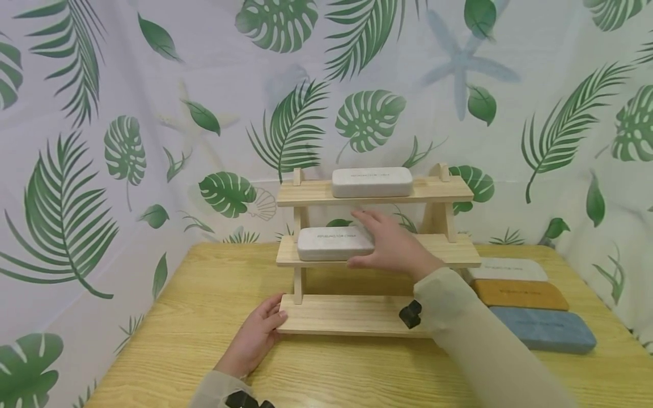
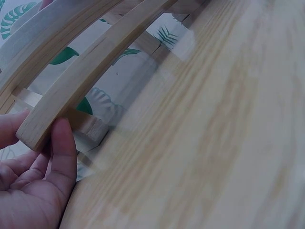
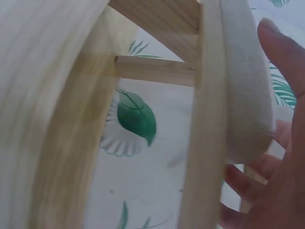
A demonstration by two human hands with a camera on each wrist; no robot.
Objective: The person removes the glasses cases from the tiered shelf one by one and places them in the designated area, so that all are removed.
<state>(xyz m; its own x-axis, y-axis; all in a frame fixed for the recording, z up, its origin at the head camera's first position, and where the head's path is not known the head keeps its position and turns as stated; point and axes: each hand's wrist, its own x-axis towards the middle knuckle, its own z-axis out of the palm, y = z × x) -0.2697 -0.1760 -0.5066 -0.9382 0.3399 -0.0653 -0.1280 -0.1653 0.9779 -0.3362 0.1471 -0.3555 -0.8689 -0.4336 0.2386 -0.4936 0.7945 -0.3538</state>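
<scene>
A three-tier wooden display stand (image 1: 347,314) stands on the table. My left hand (image 1: 259,334) grips the left end of its lowest board; in the left wrist view, thumb and fingers (image 2: 62,143) pinch the board's end. A white glasses case (image 1: 331,245) with dark lettering lies left of centre on the middle shelf. My right hand (image 1: 390,241) is at that case's right end, its fingers spread. In the right wrist view, the thumb (image 3: 281,47) stands off the case (image 3: 248,86), with the other fingers close by its end. Another white glasses case (image 1: 372,182) lies on the top shelf.
Right of the stand, a white case (image 1: 510,270), an orange case (image 1: 522,294) and a blue case (image 1: 546,328) lie in a row on the wooden table (image 1: 204,289). A leaf-patterned cloth (image 1: 204,102) hangs close behind the stand.
</scene>
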